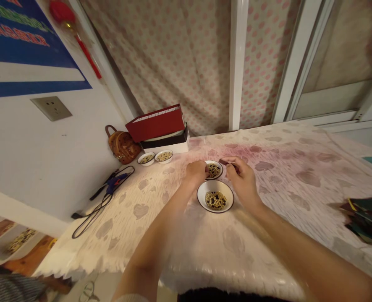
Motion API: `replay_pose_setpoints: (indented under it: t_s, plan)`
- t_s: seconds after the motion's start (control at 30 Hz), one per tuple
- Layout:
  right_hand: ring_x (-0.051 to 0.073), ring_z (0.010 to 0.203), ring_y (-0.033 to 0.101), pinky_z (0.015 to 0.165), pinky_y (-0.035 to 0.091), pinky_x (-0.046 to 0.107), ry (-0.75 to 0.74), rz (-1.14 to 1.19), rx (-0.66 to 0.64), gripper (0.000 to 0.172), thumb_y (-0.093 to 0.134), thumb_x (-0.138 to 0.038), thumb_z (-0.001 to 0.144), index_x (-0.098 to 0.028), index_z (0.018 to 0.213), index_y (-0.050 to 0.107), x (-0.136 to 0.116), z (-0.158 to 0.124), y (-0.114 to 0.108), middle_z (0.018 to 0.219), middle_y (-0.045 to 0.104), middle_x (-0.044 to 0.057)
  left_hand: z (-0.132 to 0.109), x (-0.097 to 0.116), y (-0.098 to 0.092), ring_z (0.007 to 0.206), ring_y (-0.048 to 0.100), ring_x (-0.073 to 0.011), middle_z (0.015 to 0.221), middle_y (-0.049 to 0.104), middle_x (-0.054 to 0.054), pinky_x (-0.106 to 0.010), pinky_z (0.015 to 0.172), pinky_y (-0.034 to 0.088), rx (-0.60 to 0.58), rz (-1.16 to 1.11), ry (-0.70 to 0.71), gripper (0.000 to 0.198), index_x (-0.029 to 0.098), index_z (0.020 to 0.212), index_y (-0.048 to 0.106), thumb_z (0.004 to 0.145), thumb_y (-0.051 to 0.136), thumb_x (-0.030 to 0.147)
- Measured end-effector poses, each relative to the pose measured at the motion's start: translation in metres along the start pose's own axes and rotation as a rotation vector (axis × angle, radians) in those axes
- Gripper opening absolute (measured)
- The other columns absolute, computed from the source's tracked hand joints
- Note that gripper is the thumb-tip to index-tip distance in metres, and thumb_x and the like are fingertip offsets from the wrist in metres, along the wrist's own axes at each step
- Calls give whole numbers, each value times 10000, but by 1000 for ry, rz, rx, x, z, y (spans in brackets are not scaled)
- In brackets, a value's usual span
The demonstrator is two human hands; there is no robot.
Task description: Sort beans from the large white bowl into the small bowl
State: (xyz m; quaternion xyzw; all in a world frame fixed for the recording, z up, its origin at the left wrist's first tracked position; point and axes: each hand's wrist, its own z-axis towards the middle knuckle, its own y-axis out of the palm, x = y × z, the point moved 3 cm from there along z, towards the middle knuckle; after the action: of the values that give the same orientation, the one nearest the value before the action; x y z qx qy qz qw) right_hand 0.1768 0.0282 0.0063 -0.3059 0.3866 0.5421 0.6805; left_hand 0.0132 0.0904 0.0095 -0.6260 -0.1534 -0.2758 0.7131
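Two white bowls with dark rims hold mixed pale and dark beans or seeds. The nearer bowl point(215, 183) sits on the patterned tablecloth point(286, 197) between my hands. Just beyond it is a smaller bowl point(220, 170), where my left hand point(197, 173) hangs at the left rim with its fingers curled together over the seeds. My right hand point(239, 178) reaches in from the right, pinching a small dark object point(223, 161) between finger and thumb above the smaller bowl's right rim. The blurred hands hide whatever the left fingers may hold.
Two more seed-filled white bowls point(146, 158) stand left, by a stack of red, black and white boxes point(155, 123) and a brown bag point(122, 145). A blue glue gun point(116, 182) with black cord lies nearby. Dark folded papers point(367, 220) lie right.
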Motion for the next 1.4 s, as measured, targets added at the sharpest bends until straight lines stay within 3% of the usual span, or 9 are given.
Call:
replay_pose_setpoints:
  t_s: [0.13, 0.3, 0.4, 0.53, 0.73, 1.17, 1.4]
  plan:
    - [211, 847, 690, 745, 516, 348, 9, -8, -4, 213, 530, -259, 896, -221, 1016, 701, 0, -1, 1, 996, 763, 57, -7, -10, 1, 794, 666, -243, 755, 744, -67, -376, 867, 471, 38, -147, 23, 74, 220, 707, 780, 730, 767, 150]
    - [202, 792, 669, 692, 500, 330, 17, -15, -20, 192, 538, -293, 899, -223, 988, 693, -2, -3, 3, 933, 745, 49, -19, -19, 3, 816, 695, -214, 854, 786, -74, -365, 869, 515, 61, -708, -34, 57, 181, 776, 802, 740, 790, 223]
    - [184, 680, 625, 616, 468, 311, 36, 2, -53, 184, 548, -319, 907, -227, 994, 681, -2, -4, 5, 788, 693, 17, -29, -14, 1, 848, 699, -204, 894, 791, -80, -370, 911, 516, 9, -984, -40, 215, 154, 852, 805, 685, 863, 276]
    - [164, 546, 535, 542, 417, 300, 58, 32, -115, 190, 539, -315, 918, -232, 1031, 669, -3, -6, 7, 603, 553, -45, -39, -3, -4, 859, 698, -188, 913, 785, -67, -361, 902, 504, -51, -1173, -36, 429, 156, 1018, 772, 647, 924, 309]
    - [164, 547, 536, 551, 416, 304, 46, -18, -170, 218, 512, -302, 936, -236, 1069, 672, -6, -9, 9, 597, 531, -50, -43, 5, -6, 839, 690, -168, 851, 760, -30, -349, 912, 484, -87, -1246, -7, 477, 162, 1050, 741, 640, 941, 300]
    - [183, 613, 598, 595, 430, 316, 5, -166, -167, 255, 500, -297, 922, -248, 1096, 680, -1, -9, 9, 709, 663, -7, -44, 8, -5, 809, 697, -157, 832, 756, -19, -328, 874, 501, -92, -1262, 0, 505, 162, 1064, 731, 630, 951, 301]
    - [189, 707, 640, 677, 478, 332, 4, -140, -80, 204, 529, -297, 909, -234, 1015, 692, -2, -7, 4, 916, 754, 36, -42, 2, -13, 860, 718, -182, 876, 780, -49, -330, 871, 519, -53, -1170, 7, 481, 154, 1065, 719, 661, 927, 312]
